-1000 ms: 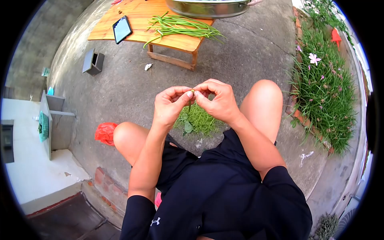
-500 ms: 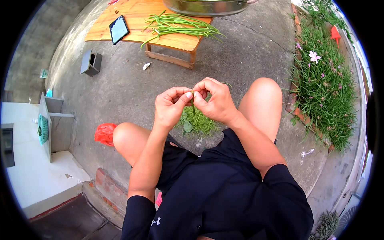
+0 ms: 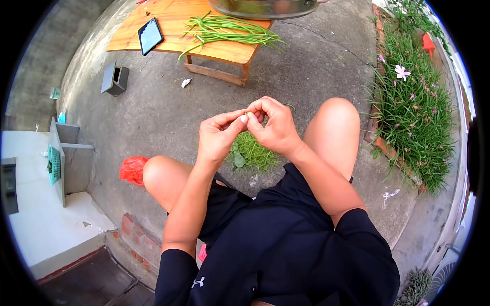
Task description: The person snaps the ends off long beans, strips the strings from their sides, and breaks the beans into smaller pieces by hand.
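Low rectangular orange-brown wooden table (image 3: 127,41) ahead. On it: 1 black-framed rectangular tablet (image 3: 150,36) left, 1 bunch of long thin green stems (image 3: 229,31) right. Round metal basin (image 3: 265,9) behind stems, probably on table too; frame cuts it. Loose green heap of thin trimmings (image 3: 260,153) on ground, near side. Crumpled red plastic bag (image 3: 132,171) left of heap.

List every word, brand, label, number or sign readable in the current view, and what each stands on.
No words or numbers can be read.
Shirt: a small white logo, a symbol with no lettering that I can make out.
Tablet: screen content too small and blurred to read.
Pan, box, red bag: no text visible.
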A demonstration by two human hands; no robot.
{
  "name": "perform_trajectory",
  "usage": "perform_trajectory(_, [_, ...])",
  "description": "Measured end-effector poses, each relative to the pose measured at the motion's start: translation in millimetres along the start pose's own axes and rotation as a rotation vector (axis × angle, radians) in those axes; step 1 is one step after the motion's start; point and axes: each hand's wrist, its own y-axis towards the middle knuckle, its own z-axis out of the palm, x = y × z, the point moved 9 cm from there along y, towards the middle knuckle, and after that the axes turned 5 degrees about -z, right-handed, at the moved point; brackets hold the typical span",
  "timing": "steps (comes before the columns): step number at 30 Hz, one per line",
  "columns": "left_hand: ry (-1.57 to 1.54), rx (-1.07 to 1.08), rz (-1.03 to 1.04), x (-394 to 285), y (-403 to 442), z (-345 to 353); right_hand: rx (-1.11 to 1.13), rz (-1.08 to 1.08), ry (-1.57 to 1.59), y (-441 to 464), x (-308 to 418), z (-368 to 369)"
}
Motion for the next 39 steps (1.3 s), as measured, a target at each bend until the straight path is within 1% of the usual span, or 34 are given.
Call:
perform_trajectory(2, [-0.078,0.015,-0.041,3,1,3,-0.028,-0.076,-0.004,1,7,-1])
perform_trajectory(5, [-0.080,-0.011,-0.058,5,1,2,-0.019,-0.118,0.007,1,11,-1])
perform_trajectory(8, [0.032,-0.088,-0.014,14,3,-11,-0.012,-0.109,0.031,-1,9,3])
perform_trajectory(11, [0.014,-0.139,-0.036,16,3,-14,-0.024,-0.017,0.045,-2,0,3])
perform_trajectory(14, [-0.035,-0.151,-0.038,17,4,-15,-0.062,0.105,0.234,-8,-29,12])
perform_trajectory(17, [-0.097,-0.150,-0.060,15,4,-12,-0.063,0.254,0.512,-14,-50,24])
perform_trajectory(20, [-0.154,-0.136,-0.068,16,4,-13,-0.026,0.337,0.581,-14,-46,23])
perform_trajectory(23, [-0.226,-0.123,-0.103,17,4,-14,-0.020,0.350,0.620,-14,-50,25])
perform_trajectory(26, [-0.215,-0.073,-0.068,12,3,-8,-0.018,0.355,0.642,-15,-51,26])
perform_trajectory(32, [-0.106,-0.079,-0.025,16,4,-8,-0.020,0.390,0.745,-14,-49,28])
perform_trajectory(35, [-0.163,-0.097,-0.026,14,5,-10,-0.013,0.392,0.688,-15,-51,29])
perform_trajectory(39, [-0.180,-0.038,-0.004,11,6,-7,-0.013,0.414,0.687,-16,-52,28])
